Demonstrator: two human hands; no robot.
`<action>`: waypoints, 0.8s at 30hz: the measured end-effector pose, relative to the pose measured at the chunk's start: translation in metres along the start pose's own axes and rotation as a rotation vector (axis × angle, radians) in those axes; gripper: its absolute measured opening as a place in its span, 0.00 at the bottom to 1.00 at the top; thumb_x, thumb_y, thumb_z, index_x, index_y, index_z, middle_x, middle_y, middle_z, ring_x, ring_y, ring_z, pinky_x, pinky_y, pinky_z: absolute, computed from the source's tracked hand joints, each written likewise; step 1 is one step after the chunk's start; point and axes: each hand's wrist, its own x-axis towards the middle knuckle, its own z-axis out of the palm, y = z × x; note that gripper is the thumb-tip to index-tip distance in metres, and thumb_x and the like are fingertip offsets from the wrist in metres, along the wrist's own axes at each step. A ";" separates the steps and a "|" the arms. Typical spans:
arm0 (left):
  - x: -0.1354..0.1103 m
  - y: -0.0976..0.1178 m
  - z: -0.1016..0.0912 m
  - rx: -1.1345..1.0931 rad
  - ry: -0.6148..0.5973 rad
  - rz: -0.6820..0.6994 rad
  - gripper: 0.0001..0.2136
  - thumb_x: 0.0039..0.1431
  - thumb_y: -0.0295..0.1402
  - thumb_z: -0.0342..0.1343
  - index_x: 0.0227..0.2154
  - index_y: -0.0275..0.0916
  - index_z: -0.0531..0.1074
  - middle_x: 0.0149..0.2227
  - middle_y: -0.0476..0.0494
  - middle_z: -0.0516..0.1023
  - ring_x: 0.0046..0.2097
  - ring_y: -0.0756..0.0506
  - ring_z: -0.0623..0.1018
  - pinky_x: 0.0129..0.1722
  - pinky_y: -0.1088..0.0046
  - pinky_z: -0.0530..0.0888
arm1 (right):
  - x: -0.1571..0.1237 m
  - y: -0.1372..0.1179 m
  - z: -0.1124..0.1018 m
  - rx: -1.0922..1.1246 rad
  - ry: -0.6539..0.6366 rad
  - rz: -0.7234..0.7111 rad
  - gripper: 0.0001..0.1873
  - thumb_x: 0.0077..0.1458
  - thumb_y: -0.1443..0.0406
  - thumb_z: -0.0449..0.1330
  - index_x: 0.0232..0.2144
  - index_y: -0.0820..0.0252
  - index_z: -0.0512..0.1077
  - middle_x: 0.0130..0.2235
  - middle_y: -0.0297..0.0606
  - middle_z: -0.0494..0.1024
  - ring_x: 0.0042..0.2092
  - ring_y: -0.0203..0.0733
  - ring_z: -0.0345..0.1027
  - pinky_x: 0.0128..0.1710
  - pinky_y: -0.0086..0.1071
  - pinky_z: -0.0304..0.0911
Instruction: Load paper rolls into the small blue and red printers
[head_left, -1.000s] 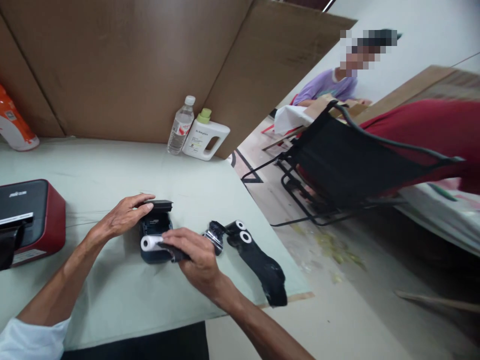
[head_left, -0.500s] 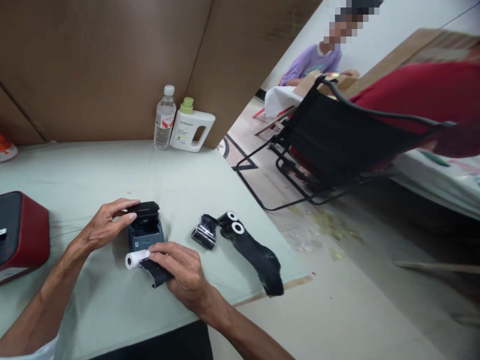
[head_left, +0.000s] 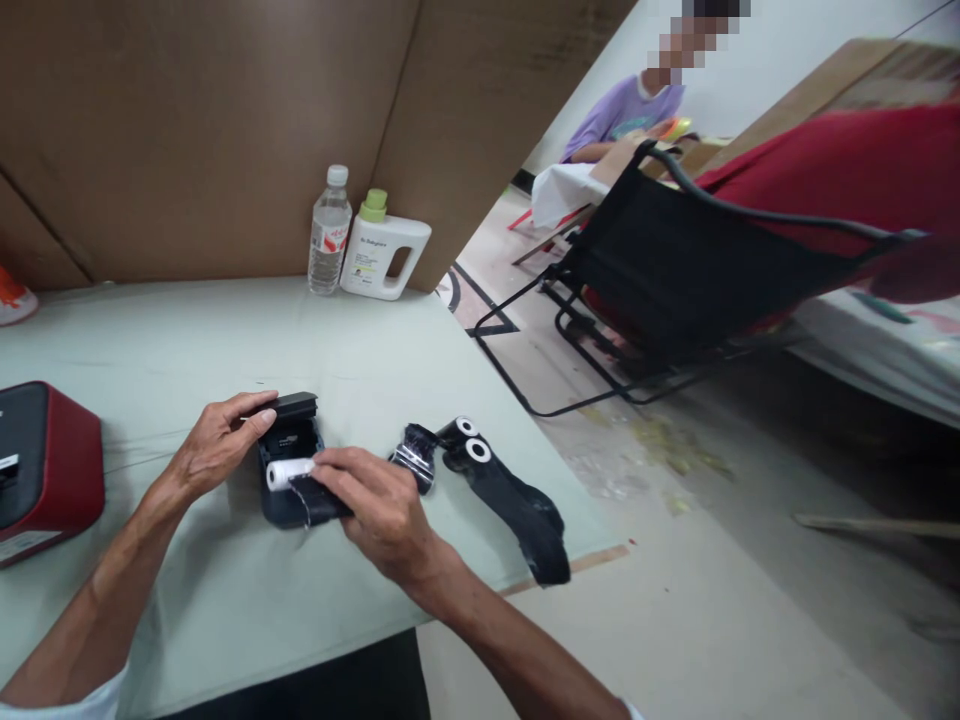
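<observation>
A small dark printer (head_left: pixel 283 510) lies on the table with its lid (head_left: pixel 295 405) raised. My left hand (head_left: pixel 219 440) is closed on the lid's left end, between thumb and fingers. In my right hand (head_left: pixel 386 510) is a white paper roll (head_left: pixel 289 474), pinched at its right end. The roll sits over the printer's open bay; whether it touches the inside I cannot tell. A black strip (head_left: pixel 319 500) hangs from the roll under my right fingers. Past that hand lie a crumpled shiny black wrapper (head_left: pixel 415 455) and more rolls (head_left: pixel 478 450) in black wrapping.
A water bottle (head_left: pixel 330 235) and a white jug with a green cap (head_left: pixel 382 255) stand against the cardboard wall (head_left: pixel 225 130). At left is a red and black box (head_left: pixel 64 470). Beyond the table edge are a black folding chair (head_left: pixel 675 270) and a person in purple (head_left: pixel 622 120).
My right hand has lifted the paper roll away from me, from the printer's near end to above its open bay. My left hand stays on the lid, which is tilted slightly differently.
</observation>
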 end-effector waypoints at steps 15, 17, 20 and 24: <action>0.004 0.003 0.002 -0.013 -0.002 0.024 0.31 0.60 0.60 0.56 0.53 0.40 0.80 0.56 0.37 0.81 0.59 0.32 0.78 0.63 0.55 0.70 | 0.030 0.028 0.017 -0.359 -0.362 -0.154 0.12 0.67 0.76 0.54 0.35 0.63 0.76 0.40 0.44 0.80 0.38 0.40 0.71 0.38 0.33 0.63; 0.004 0.004 0.002 -0.014 -0.001 0.026 0.32 0.59 0.61 0.55 0.52 0.40 0.81 0.56 0.38 0.81 0.58 0.32 0.78 0.62 0.54 0.71 | 0.032 0.027 0.017 -0.379 -0.377 -0.165 0.13 0.68 0.76 0.54 0.35 0.63 0.75 0.40 0.44 0.79 0.38 0.41 0.71 0.38 0.33 0.63; 0.004 0.004 0.002 -0.017 -0.002 0.030 0.32 0.59 0.61 0.55 0.52 0.40 0.81 0.56 0.38 0.81 0.57 0.32 0.79 0.62 0.55 0.71 | 0.032 0.026 0.018 -0.408 -0.391 -0.166 0.12 0.68 0.75 0.54 0.35 0.63 0.75 0.39 0.43 0.79 0.37 0.41 0.70 0.37 0.33 0.63; 0.004 0.004 0.002 -0.014 0.004 0.028 0.32 0.59 0.61 0.55 0.53 0.39 0.80 0.55 0.37 0.82 0.57 0.33 0.79 0.61 0.57 0.72 | 0.032 0.025 0.022 -0.450 -0.370 -0.163 0.13 0.68 0.75 0.54 0.34 0.62 0.75 0.38 0.42 0.79 0.36 0.41 0.69 0.35 0.33 0.62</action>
